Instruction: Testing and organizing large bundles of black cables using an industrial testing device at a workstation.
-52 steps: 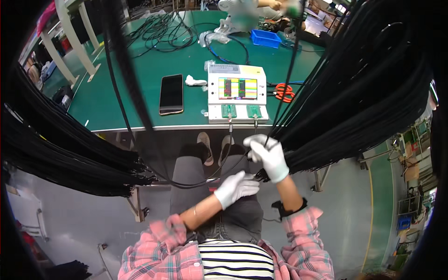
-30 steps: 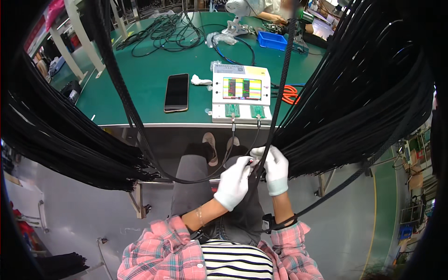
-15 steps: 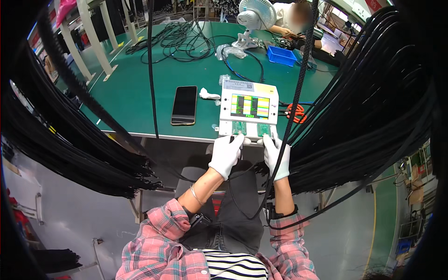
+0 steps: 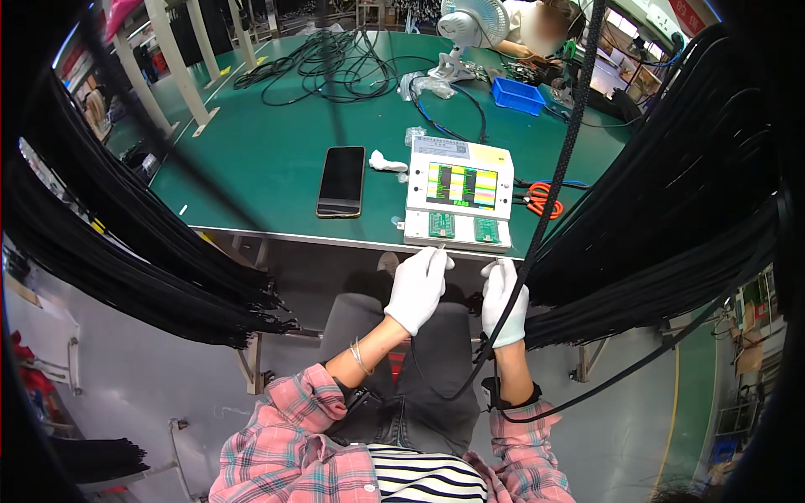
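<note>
My left hand point(image 4: 419, 290), in a white glove, pinches a cable's small metallic plug point(image 4: 442, 246) just off the front edge of a white cable tester point(image 4: 417, 201). A thin black cable point(image 4: 414, 356) hangs below this hand and loops over my lap. My right hand point(image 4: 505, 303), also gloved, is closed with its fingertips around what looks like another cable plug point(image 4: 501, 261), mostly hidden. Both hands are apart from the tester. Two green circuit boards point(image 4: 442, 225) sit on its front ledge, and its lit screen point(image 4: 462, 184) shows coloured rows.
A black phone point(image 4: 341, 182) and crumpled white cloth point(image 4: 386, 162) lie left of the tester, orange-handled scissors point(image 4: 545, 201) right. Thick bundles of black cables point(image 4: 662, 193) hang on both sides. Behind are coiled cable point(image 4: 335, 71), a fan point(image 4: 471, 25), a blue bin point(image 4: 517, 96) and another person.
Both hands have drawn back from the tester's front edge toward me, bringing the plugs away from the boards. The view has shifted slightly, and the hanging cables sway.
</note>
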### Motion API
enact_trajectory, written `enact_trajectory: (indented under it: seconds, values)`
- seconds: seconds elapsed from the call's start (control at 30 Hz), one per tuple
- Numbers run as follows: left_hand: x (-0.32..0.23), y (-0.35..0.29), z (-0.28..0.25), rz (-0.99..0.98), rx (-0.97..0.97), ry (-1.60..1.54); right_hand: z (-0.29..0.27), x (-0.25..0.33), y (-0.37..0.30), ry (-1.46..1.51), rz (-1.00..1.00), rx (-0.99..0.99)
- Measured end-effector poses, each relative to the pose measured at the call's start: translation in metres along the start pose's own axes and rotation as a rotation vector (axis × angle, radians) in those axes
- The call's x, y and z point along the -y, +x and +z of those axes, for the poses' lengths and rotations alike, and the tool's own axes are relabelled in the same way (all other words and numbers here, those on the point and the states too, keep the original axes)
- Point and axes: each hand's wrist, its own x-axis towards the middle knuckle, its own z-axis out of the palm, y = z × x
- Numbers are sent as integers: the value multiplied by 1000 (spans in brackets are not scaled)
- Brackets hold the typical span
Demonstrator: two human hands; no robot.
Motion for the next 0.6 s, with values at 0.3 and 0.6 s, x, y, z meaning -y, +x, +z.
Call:
enact_trajectory:
  seconds: [0.3, 0.6]
  values:
    - [2, 4, 11, -41, -98, -61, 0, 12, 10, 607, 400, 250]
    - [-3, 8, 25, -120, -137, -191, 4, 9, 13, 676, 419, 255]
